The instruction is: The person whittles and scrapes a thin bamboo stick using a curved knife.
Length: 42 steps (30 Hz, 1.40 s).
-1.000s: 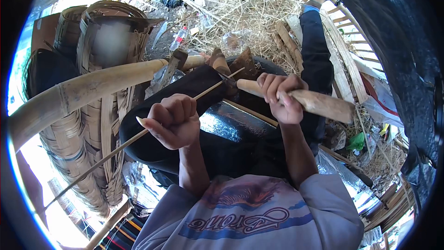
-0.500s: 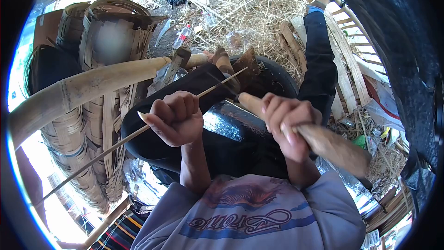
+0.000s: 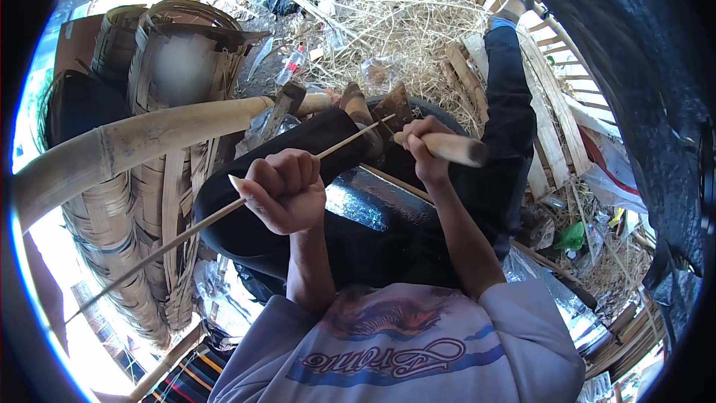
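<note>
My left hand [image 3: 287,188] is closed in a fist around a thin bamboo stick [image 3: 190,233], thumb resting along it. The stick slants from the lower left up to its tip above my knees. Close to that tip, my right hand [image 3: 425,151] grips a knife by its long, thick wooden handle [image 3: 455,150]. The handle's butt end points right and toward the camera. Its dark blade is small and hard to make out near the stick. A rust-brown metal piece [image 3: 397,106] stands just beyond the stick's tip.
A thick bamboo pole [image 3: 160,130] crosses at left, before rolled woven bamboo mats [image 3: 123,231]. Dark-trousered legs [image 3: 511,97] spread around a shiny dark sheet [image 3: 373,198]. Straw and shavings [image 3: 418,22], a plastic bottle [image 3: 291,66] and wooden planks [image 3: 548,119] lie on the ground.
My right hand has moved up and away from my body with the knife, toward the stick's tip, and its handle has turned. My left hand stays almost in place on the stick.
</note>
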Each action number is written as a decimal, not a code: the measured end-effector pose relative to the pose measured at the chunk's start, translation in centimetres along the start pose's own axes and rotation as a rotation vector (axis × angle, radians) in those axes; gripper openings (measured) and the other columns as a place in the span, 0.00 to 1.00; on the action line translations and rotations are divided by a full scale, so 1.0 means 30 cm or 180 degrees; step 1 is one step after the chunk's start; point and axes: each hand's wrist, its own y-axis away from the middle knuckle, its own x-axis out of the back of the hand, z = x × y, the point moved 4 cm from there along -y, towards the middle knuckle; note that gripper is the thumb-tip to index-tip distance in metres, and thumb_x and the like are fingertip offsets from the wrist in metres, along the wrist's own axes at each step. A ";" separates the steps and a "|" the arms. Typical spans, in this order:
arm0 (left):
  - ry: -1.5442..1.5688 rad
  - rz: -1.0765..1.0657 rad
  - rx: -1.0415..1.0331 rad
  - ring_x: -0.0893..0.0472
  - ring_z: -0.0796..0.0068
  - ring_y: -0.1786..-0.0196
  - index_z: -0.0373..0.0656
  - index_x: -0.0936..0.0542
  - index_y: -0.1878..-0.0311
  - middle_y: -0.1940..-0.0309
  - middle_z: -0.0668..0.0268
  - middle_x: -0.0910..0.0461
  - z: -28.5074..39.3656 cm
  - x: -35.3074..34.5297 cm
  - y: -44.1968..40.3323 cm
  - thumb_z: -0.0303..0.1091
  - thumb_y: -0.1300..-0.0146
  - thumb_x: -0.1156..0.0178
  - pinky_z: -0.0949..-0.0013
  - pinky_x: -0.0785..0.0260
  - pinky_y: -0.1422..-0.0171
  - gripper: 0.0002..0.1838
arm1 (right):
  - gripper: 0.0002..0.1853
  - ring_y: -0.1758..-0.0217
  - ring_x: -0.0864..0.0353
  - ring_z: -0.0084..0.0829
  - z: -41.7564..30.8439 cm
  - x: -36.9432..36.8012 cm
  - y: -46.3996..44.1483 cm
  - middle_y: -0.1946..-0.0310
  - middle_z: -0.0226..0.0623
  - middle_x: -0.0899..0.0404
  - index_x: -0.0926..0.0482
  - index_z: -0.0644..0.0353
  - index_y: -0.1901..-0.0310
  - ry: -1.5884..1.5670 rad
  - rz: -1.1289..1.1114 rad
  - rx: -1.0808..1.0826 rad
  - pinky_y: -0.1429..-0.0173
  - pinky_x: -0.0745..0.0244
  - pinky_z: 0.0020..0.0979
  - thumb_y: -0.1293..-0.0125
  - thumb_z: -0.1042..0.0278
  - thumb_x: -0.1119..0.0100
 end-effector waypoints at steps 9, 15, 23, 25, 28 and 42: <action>-0.0066 -0.0011 0.0063 0.59 0.83 0.85 0.52 0.48 0.81 0.90 0.76 0.54 0.002 -0.016 -0.006 0.55 0.26 0.64 0.73 0.66 0.82 0.26 | 0.07 0.80 0.32 0.24 -0.275 -0.053 -0.036 0.82 0.35 0.28 0.34 0.60 0.75 -0.1155 -0.0331 0.0923 0.65 0.31 0.30 0.43 0.77 0.46; 0.0195 -0.0087 0.0079 0.57 0.84 0.87 0.50 0.47 0.80 0.90 0.76 0.53 0.000 -0.005 0.002 0.56 0.27 0.64 0.74 0.65 0.83 0.27 | 0.05 0.76 0.37 0.24 -0.018 0.032 -0.083 0.82 0.33 0.34 0.37 0.58 0.72 -0.0946 0.0081 0.0114 0.59 0.36 0.32 0.41 0.75 0.54; 0.0043 -0.0191 0.0122 0.56 0.83 0.88 0.49 0.47 0.80 0.91 0.76 0.53 -0.002 -0.022 -0.006 0.55 0.27 0.64 0.75 0.65 0.84 0.27 | 0.08 0.81 0.35 0.24 -0.407 -0.058 -0.038 0.84 0.32 0.31 0.34 0.56 0.73 -0.1056 -0.0785 0.0669 0.58 0.34 0.37 0.40 0.68 0.47; 0.0113 -0.0245 0.0145 0.56 0.84 0.88 0.49 0.47 0.80 0.91 0.76 0.53 -0.010 -0.028 0.001 0.55 0.27 0.64 0.75 0.65 0.84 0.27 | 0.06 0.79 0.37 0.24 -0.219 -0.017 -0.051 0.84 0.32 0.34 0.35 0.58 0.73 -0.0877 -0.0372 0.0179 0.56 0.34 0.36 0.43 0.71 0.49; 0.0008 -0.0175 0.0168 0.56 0.84 0.88 0.49 0.47 0.80 0.91 0.76 0.53 -0.019 -0.023 0.000 0.55 0.27 0.63 0.75 0.65 0.84 0.27 | 0.07 0.80 0.38 0.25 -0.268 0.011 -0.061 0.84 0.33 0.35 0.35 0.59 0.73 -0.1164 -0.0413 0.0271 0.58 0.37 0.35 0.45 0.69 0.49; -0.0047 -0.0020 0.0046 0.57 0.83 0.87 0.50 0.47 0.80 0.90 0.76 0.53 0.000 -0.012 0.011 0.54 0.27 0.63 0.74 0.65 0.83 0.27 | 0.07 0.83 0.33 0.26 -0.499 -0.054 -0.002 0.84 0.34 0.30 0.33 0.60 0.73 -0.1337 -0.0764 0.1054 0.68 0.32 0.34 0.40 0.73 0.46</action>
